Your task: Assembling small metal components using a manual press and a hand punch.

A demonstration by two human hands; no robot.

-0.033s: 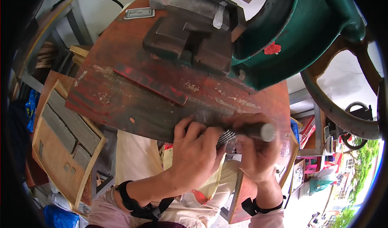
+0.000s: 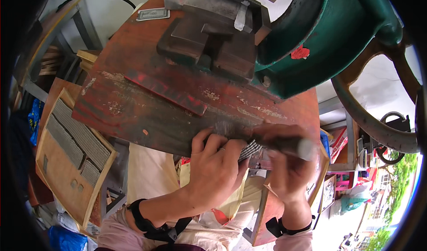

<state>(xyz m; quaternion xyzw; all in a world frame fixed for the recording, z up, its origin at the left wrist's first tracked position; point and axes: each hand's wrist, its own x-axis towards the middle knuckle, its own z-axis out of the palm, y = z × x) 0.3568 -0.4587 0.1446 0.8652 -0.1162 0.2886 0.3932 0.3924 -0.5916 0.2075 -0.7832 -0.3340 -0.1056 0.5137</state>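
My left hand (image 2: 215,166) is closed at the near edge of the worn red-brown table, fingers bent round a stack of thin grey metal strips (image 2: 251,149). Only the ridged right end of the stack shows beside the fingers. My right hand (image 2: 291,171), smeared by motion, grips a brush (image 2: 284,147) by its dark handle, whose pale round end points right. The brush's greyish bristled head (image 2: 226,127) is blurred just beyond my left fingertips. Whether the bristles touch the strips cannot be made out.
A red-painted bar (image 2: 167,93) lies across the table (image 2: 133,111). Behind it stands a heavy green machine (image 2: 329,50) with a dark metal bed (image 2: 209,46) and a large handwheel (image 2: 356,104). At left, a wooden tray (image 2: 58,180) holds rows of grey metal pieces.
My right hand and the brush have shifted slightly to the right. My left hand stays in place on the metal strips.
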